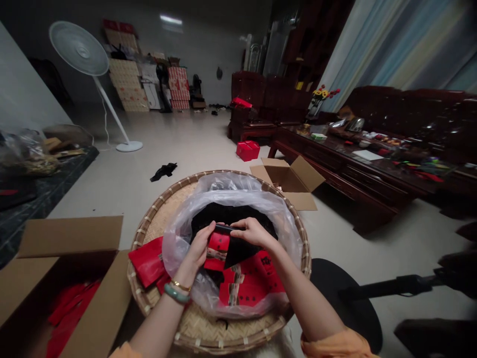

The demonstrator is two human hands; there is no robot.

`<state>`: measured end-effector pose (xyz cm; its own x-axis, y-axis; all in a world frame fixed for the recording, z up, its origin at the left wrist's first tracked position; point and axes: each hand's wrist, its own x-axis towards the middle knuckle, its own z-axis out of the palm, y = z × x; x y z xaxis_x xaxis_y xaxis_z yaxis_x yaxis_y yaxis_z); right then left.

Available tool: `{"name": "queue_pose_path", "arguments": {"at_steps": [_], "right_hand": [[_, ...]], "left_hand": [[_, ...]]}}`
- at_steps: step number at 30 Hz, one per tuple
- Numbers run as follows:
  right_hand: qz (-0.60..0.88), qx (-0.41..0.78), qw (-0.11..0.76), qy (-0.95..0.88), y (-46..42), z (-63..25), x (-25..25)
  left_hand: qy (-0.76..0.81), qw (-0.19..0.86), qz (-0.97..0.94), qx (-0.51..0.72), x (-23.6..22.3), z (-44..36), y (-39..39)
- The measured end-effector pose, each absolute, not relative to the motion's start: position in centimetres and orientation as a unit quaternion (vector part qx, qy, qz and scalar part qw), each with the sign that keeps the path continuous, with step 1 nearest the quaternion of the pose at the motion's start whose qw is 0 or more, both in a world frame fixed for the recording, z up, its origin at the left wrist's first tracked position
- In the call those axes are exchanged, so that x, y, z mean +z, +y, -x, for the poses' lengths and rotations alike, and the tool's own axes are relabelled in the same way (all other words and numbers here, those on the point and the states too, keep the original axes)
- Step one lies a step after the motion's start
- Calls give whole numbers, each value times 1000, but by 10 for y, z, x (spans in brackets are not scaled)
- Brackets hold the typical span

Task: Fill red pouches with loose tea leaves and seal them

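My left hand [200, 244] and my right hand [253, 231] are both closed on the edge of a black folded piece [225, 228], held level between them. It looks like cloth, though its kind is not certain. A dark flap hangs below my right hand. Close under my left fingers is a red printed packet [218, 242]; whether they touch it I cannot tell. Beneath both hands, a clear plastic bag [173, 233] lies opened out, with more red packets [244, 286] at its near side and black material [212, 211] at its far side.
The bag rests in a round woven tray [201, 330], with red packets [147, 261] to its left. An open carton [70, 238] holding red pieces stands at lower left. Another open carton [301, 181] lies behind the tray. A black round base [346, 303] stands at right.
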<state>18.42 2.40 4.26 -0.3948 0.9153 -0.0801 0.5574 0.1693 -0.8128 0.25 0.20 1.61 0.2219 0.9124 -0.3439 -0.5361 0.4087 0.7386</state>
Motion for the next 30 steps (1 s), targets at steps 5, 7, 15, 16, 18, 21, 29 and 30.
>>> {"name": "queue_pose_path", "arguments": {"at_steps": [5,7,15,16,18,21,29,30], "right_hand": [[515,408,216,-723,25,-180,37],[515,410,213,-722,25,-179,33],[510,404,211,-730,26,-179,29],[510,404,211,-730,26,-179,29],[512,404,211,-728,25,-179,28],[516,402,212,-726,25,-179,29],[519,398,205,-728,24,-179,31],[519,399,205,-728,24,-179,31]], "left_hand": [[402,749,-221,479,9,0,6],[407,750,-218,474,7,1,5],[406,750,-215,476,4,2,6],[403,750,-216,477,3,2,6],[399,750,-218,480,2,2,6],[401,749,-219,480,1,3,6],[393,751,-216,486,0,3,6],[395,750,-215,485,0,3,6]]}}
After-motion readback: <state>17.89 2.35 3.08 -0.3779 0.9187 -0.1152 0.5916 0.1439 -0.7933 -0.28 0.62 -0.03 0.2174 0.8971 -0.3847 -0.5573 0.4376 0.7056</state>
